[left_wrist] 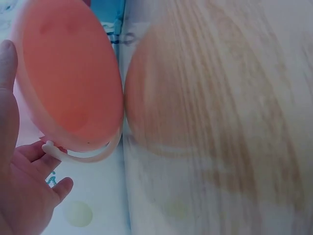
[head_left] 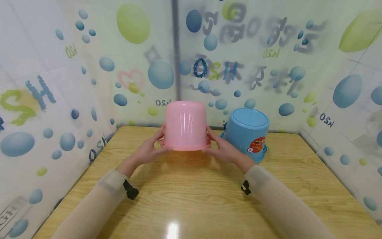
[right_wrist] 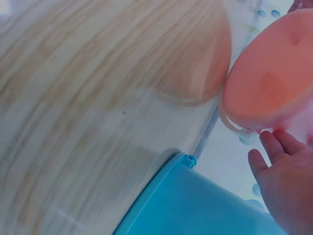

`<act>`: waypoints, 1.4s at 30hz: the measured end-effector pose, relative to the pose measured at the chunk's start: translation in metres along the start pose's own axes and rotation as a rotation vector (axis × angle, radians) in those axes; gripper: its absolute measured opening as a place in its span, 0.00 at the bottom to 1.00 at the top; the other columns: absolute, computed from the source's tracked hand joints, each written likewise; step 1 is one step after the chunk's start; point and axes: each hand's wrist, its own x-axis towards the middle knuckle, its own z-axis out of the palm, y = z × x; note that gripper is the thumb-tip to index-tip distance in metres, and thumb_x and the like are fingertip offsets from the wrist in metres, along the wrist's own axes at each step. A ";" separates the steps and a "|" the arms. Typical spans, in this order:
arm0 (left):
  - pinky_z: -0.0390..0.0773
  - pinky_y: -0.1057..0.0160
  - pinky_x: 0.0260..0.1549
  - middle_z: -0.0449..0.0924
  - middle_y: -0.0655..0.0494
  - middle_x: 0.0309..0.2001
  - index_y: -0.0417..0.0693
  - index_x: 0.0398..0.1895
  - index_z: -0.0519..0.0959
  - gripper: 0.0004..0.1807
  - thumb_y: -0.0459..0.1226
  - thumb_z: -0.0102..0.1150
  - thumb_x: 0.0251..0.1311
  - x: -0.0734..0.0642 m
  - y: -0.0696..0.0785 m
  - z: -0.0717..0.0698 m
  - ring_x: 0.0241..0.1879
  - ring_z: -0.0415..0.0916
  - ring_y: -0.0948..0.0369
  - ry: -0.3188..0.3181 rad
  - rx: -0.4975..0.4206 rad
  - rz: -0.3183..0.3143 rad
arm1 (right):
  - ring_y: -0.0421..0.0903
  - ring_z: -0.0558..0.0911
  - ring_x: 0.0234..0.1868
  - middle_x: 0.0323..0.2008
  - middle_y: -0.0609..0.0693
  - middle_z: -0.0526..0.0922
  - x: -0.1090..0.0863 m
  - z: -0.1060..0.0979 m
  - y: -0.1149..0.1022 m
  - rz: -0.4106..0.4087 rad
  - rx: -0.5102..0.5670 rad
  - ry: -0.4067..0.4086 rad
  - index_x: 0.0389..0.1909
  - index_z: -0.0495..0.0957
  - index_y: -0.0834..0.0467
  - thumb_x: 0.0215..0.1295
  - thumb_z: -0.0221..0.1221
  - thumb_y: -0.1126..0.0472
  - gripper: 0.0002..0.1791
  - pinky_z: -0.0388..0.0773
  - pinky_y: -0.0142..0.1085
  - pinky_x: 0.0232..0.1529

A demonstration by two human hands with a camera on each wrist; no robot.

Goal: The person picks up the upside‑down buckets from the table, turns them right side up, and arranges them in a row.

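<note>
A pink bucket (head_left: 185, 124) is upside down and tilted, its far rim low against the table in the left wrist view. My left hand (head_left: 149, 147) grips its left side by the rim, and my right hand (head_left: 225, 149) holds the opposite side, thumbs toward me. The bucket's inside (left_wrist: 68, 73) faces the wrist cameras. Its pale handle (left_wrist: 93, 157) hangs in a loop below the rim near the left fingers. A blue bucket (head_left: 246, 127) with a red label stands upside down just beyond the right hand, partly hidden by the right wrist.
The wood-grain table (head_left: 185, 189) is glossy and reflects the pink bucket. Printed sheets (head_left: 253, 76) with blue and green spots enclose it at the back and both sides. The blue bucket's rim (right_wrist: 146, 196) lies beneath my right wrist.
</note>
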 end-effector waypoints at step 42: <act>0.76 0.34 0.71 0.46 0.57 0.91 0.75 0.92 0.40 0.60 0.38 0.73 0.73 -0.004 0.026 -0.027 0.80 0.69 0.41 0.130 -0.154 0.095 | 0.60 0.73 0.80 0.83 0.54 0.69 -0.006 -0.018 -0.025 -0.180 0.286 0.119 0.90 0.38 0.29 0.81 0.65 0.51 0.53 0.77 0.63 0.73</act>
